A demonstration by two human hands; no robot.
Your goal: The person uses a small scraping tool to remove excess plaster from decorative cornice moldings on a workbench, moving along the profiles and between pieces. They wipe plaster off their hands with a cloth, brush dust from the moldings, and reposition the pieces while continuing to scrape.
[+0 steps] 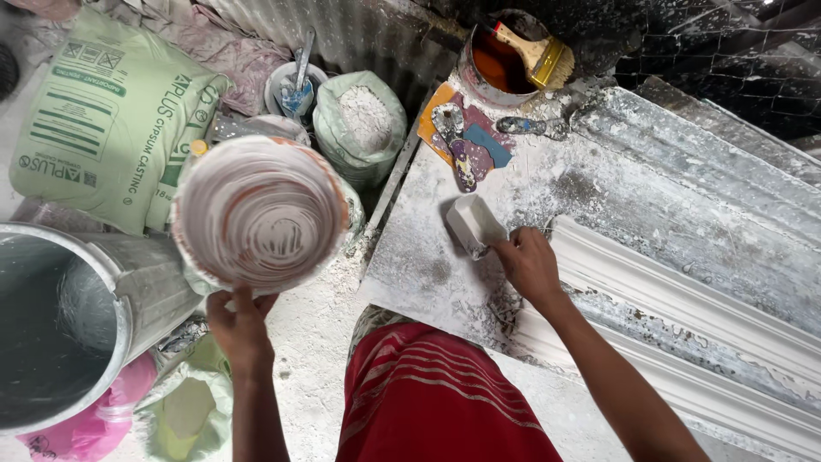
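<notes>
Meanwhile, the left hand point(241, 329) grips a plaster-smeared bowl point(259, 214) by its rim, mouth tilted toward the camera. The right hand point(528, 265) grasps a white block point(473, 224) on the tabletop point(410, 265), its long axis running up-left.

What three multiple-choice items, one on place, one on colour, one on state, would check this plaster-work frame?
1. Where does the paintbrush rest?
A. across the rim of the round tin
B. in the grey bucket
C. on the white moulding

2. What colour is the cloth over the person's lap?
A. blue
B. red with stripes
C. plain yellow

3. How is the mixing bowl held?
A. flat on the floor
B. upside down on the slab
C. tipped up in the left hand, its inside facing the camera

Answers: 1 A, the brush lies over the tin; 2 B, the cloth is red with stripes; 3 C, its plaster-smeared inside shows, while the right hand holds a white block.
</notes>
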